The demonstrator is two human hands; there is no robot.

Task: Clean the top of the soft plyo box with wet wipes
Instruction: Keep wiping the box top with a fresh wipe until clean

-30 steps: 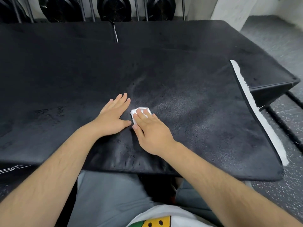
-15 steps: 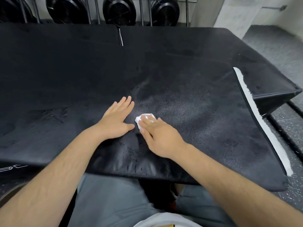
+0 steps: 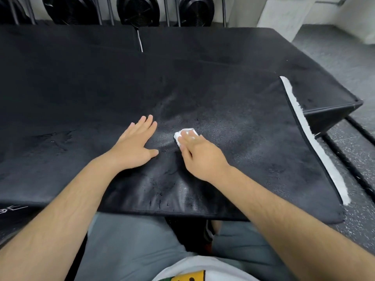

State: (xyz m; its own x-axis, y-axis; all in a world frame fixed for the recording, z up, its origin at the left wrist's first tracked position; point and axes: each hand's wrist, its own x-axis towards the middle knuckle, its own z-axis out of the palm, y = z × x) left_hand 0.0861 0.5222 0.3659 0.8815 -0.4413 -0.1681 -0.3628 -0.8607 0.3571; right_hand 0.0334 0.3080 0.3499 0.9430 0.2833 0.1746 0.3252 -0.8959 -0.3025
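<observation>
The soft plyo box [image 3: 81,88] has a wide black top that fills most of the view, with a duller, damp-looking patch around the middle. A small bunched white wet wipe [image 3: 179,135] lies on that patch. My right hand [image 3: 203,157] presses down on the wipe with its fingers laid over it, so only the wipe's front and left edge show. My left hand [image 3: 134,145] rests flat on the box top, fingers straight, a short gap to the left of the wipe.
A white strip [image 3: 316,142] runs along the box's right edge, with a lower black pad corner [image 3: 334,110] beyond it. Black weight plates [image 3: 138,9] hang on a rack behind the box. Speckled grey floor [image 3: 355,159] lies to the right.
My right hand has slid the wipe to the right, widening the gap from my left hand. The left hand has stayed flat in place.
</observation>
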